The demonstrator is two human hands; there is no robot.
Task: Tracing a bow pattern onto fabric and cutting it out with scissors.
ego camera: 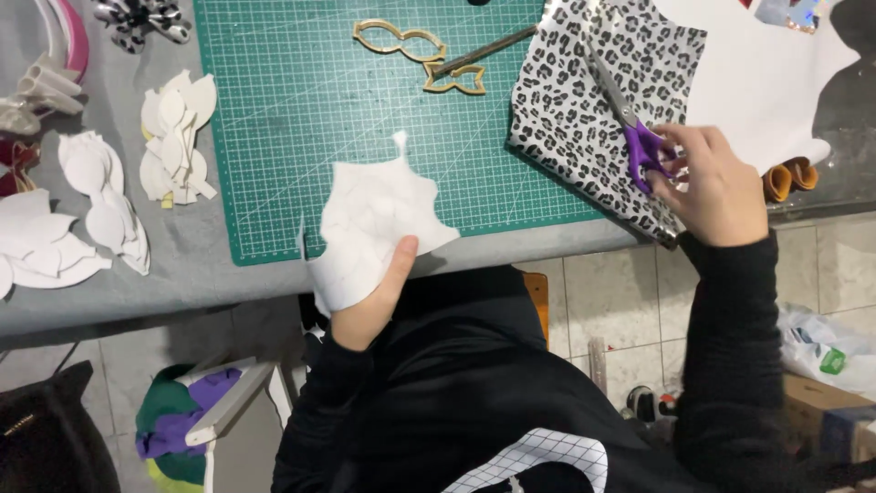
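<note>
A grey surface (182,265) carries a green cutting mat (301,110). At its near edge the left hand (374,297) grips a white cut-out sheet (374,219), thumb on top. The right hand (716,187) closes on purple-handled scissors (630,123) lying over leopard-print material (593,100). White petal shapes (173,137) lie left of the mat; tan templates (424,55) rest on it farther back.
</note>
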